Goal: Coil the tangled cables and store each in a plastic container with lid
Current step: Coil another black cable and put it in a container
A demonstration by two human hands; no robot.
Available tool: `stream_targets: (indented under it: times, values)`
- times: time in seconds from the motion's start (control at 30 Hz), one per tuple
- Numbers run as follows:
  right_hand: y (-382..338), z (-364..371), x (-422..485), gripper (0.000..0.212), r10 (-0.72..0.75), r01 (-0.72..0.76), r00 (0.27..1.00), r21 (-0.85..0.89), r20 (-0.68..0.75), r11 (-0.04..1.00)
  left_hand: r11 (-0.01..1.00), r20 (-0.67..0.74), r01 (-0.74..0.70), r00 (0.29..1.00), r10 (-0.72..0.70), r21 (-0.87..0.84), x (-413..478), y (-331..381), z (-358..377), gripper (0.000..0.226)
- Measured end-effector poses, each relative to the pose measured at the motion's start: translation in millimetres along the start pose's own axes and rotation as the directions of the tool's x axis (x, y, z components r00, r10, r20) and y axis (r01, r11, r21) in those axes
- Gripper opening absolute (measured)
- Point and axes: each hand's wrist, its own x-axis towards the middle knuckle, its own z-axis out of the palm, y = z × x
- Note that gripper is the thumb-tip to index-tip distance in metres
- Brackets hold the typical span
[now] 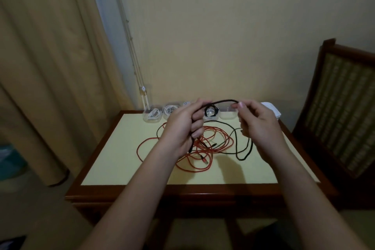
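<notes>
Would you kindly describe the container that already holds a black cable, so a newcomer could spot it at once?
Start at the yellow-topped table; a row of clear plastic containers lines its far edge by the wall. The container meant stands near the middle of that row. It alone holds a black coil: those to its left hold white cables, and its right neighbour looks empty.

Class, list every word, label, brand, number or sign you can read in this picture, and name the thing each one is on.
No text can be read anywhere in the picture.
The clear containers, the black cable, the red cable and the white object at the back right show no legible marking; the view is dim and blurred.
</notes>
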Motion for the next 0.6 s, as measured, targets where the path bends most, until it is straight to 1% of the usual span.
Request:
stream_targets:
  times: [0.1, 0.17, 0.2, 0.3, 0.43, 0.5, 0.6]
  values:
    - [5.4, -14.1, -19.3, 0.025, 0.026, -0.021, 0.993, 0.041, -0.119, 0.999, 0.996, 0.017, -0.046, 0.999, 0.045, 0.079, -18.4, -2.5, -4.6, 0.028]
    - [9.6, -21.9, -31.0, 0.024, 0.064, -0.057, 0.984, 0.047, -0.163, 0.997, 0.992, 0.032, -0.051, 0.998, 0.048, 0.114, -29.9, -8.1, -6.4, 0.027]
    - [12.3, -24.9, -36.4, 0.023, 0.079, -0.073, 0.982, 0.044, -0.173, 0.996, 0.994, 0.041, -0.047, 0.998, 0.043, 0.102, -35.4, -11.0, -6.3, 0.027]
    - [21.8, -29.1, -53.1, 0.016, 0.113, -0.110, 0.974, 0.026, -0.195, 0.994, 0.999, 0.061, -0.028, 0.998, 0.031, -0.043, -49.2, -19.8, -2.1, 0.030]
    - [38.6, -29.1, -76.2, 0.013, 0.135, -0.145, 0.974, -0.040, -0.181, 0.989, 0.965, 0.070, -0.013, 0.997, 0.032, -0.261, -60.1, -22.9, 3.4, 0.037]
    - [47.6, -27.5, -87.8, 0.012, 0.165, -0.179, 0.973, -0.077, -0.163, 0.981, 0.943, 0.038, -0.024, 0.999, 0.039, -0.332, -60.9, -23.3, 0.7, 0.041]
    - [62.7, -26.7, -101.4, 0.012, 0.175, -0.198, 0.972, -0.148, -0.157, 0.969, 0.913, -0.045, -0.049, 0.998, 0.034, -0.405, -58.0, -24.9, -9.0, 0.039]
